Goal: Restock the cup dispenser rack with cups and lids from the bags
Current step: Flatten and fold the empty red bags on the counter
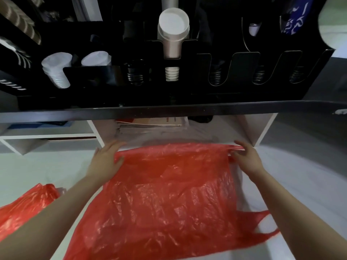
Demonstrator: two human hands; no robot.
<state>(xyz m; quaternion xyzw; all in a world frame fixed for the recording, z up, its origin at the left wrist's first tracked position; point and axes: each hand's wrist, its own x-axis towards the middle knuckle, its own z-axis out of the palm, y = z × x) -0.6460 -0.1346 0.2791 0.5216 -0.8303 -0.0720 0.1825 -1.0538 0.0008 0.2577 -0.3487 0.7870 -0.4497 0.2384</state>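
**Both hands spread a red bag below the cup rack**

A flattened red plastic bag (169,194) lies on the white surface (37,171), its handles trailing right. The left hand (105,160) grips its far left corner, thumb curled over the film; the right hand (246,158) pinches the far right corner. Above, the black dispenser rack (169,91) holds white cup stacks (56,72). A second red bag (24,207) sits at lower left

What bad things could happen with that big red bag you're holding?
The red bag is thin plastic, and the right hand pinches its bunched corner while the left hand grips the other edge; pulling hard might tear it. It also looks flat and slippery, so it could slide out. The second red bag lies beside the left arm and might get knocked.
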